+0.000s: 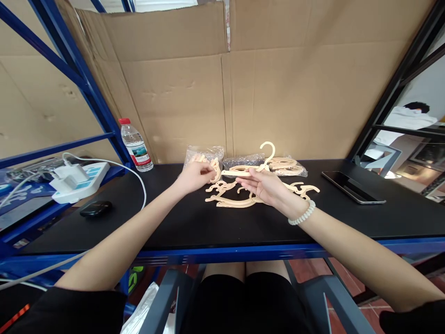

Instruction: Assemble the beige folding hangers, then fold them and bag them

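My right hand (266, 188) holds a cream plastic hanger (243, 173) above the table, thumb on top and fingers beneath its arm. The hanger's hook points up. My left hand (196, 177) is closed in a pinch beside cream hanger parts (216, 170) at the clear plastic bag on the left; what its fingertips grip, if anything, is hidden. Below both hands, several loose cream hangers (234, 203) lie overlapping on the black tabletop (208, 227). Others lie at the right, partly behind my right wrist.
Clear plastic bags of hangers (287, 165) line the cardboard wall (295, 93). On the left stand a water bottle (136, 146), a black mouse (96, 208) and a white power strip (81, 182) with a cable across the table. A dark tablet (352, 187) lies at right.
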`<move>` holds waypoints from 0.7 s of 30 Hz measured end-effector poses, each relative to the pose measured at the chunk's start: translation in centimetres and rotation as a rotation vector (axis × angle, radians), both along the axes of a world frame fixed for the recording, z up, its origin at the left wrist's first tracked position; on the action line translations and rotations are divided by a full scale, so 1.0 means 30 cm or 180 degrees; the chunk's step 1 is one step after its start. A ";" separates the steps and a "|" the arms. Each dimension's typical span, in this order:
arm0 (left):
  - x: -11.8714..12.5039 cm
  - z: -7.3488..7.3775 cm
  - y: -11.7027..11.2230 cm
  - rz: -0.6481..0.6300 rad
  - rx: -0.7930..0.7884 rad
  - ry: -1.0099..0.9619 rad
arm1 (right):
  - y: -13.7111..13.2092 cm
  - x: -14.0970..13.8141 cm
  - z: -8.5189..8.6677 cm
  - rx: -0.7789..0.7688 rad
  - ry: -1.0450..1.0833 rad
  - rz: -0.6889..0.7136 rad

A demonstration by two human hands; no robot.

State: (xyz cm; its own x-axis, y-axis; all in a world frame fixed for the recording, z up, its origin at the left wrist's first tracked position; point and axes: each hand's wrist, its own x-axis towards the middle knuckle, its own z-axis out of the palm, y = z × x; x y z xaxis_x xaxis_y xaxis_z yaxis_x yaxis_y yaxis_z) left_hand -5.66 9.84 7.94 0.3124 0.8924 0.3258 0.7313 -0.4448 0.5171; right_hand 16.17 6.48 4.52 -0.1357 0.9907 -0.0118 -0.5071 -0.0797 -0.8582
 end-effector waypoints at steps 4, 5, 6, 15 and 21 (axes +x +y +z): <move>0.020 -0.041 0.048 -0.0111 -0.0108 0.0551 | 0.019 0.015 -0.014 0.0168 -0.0119 -0.0078; 0.033 -0.048 0.055 -0.0146 -0.0134 0.0668 | 0.020 0.017 -0.017 0.0206 -0.0129 -0.0064; 0.047 -0.053 0.060 -0.0182 -0.0168 0.0776 | 0.022 0.019 -0.019 0.0240 -0.0126 -0.0058; 0.110 -0.077 0.081 -0.0127 -0.0243 0.1242 | 0.049 0.043 -0.046 0.0617 -0.0117 -0.0208; 0.092 -0.110 0.093 -0.0216 0.0102 0.0839 | 0.045 0.045 -0.040 0.0585 -0.0151 -0.0268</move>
